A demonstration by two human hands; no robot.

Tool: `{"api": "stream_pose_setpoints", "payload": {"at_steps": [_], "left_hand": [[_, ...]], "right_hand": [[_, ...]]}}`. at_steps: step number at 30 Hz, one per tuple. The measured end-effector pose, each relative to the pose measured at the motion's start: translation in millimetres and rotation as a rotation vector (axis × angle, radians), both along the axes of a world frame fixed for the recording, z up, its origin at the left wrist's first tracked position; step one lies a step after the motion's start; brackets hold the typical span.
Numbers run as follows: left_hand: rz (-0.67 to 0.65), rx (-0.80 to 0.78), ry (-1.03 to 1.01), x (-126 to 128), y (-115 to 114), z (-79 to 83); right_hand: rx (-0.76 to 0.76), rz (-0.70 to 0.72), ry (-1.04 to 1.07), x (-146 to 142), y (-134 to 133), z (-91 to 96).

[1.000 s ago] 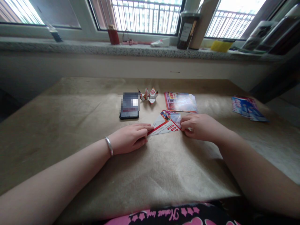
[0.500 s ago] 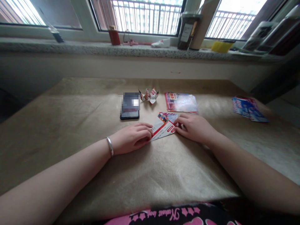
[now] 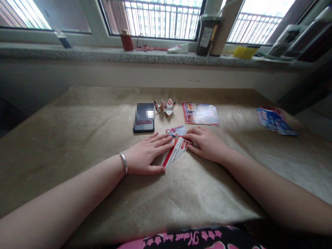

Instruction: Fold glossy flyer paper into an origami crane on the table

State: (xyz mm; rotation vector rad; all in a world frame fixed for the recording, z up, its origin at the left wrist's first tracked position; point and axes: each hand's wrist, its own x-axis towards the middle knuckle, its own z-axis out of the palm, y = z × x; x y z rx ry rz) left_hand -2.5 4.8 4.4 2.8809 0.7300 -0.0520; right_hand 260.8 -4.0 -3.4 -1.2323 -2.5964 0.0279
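Note:
A printed red-and-white paper (image 3: 175, 152), folded into a narrow wedge, lies on the tan table cover (image 3: 103, 138) in front of me. My left hand (image 3: 147, 155), with a silver bracelet at the wrist, lies flat with fingers stretched over the paper's left side. My right hand (image 3: 206, 143) presses its fingertips on the paper's right edge, fingers bent and close together. A small finished folded paper figure (image 3: 165, 105) stands farther back.
A dark phone (image 3: 144, 117) lies left of the folded figure. A stack of printed flyers (image 3: 199, 113) sits behind my right hand, more flyers (image 3: 275, 119) at the far right. The window sill (image 3: 155, 55) carries a red cup (image 3: 126, 39), jars and a yellow item.
The paper has been folded narrower and turned more upright. My left hand has flattened out over it, and my right hand has moved left along its edge.

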Motion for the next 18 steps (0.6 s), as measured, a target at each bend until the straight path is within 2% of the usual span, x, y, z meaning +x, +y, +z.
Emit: {"api": "stream_pose_setpoints", "payload": {"at_steps": [9, 12, 18], "left_hand": [[0.072, 0.075, 0.018, 5, -9, -1.7], [0.119, 0.131, -0.015, 9, -16, -2.7], [0.118, 0.2, -0.102, 12, -17, -3.5]], "right_hand": [[-0.029, 0.015, 0.058, 0, 5, -6.2], [-0.041, 0.026, 0.071, -1, 5, -5.7], [-0.1, 0.014, 0.1, -3, 4, -7.5]]}}
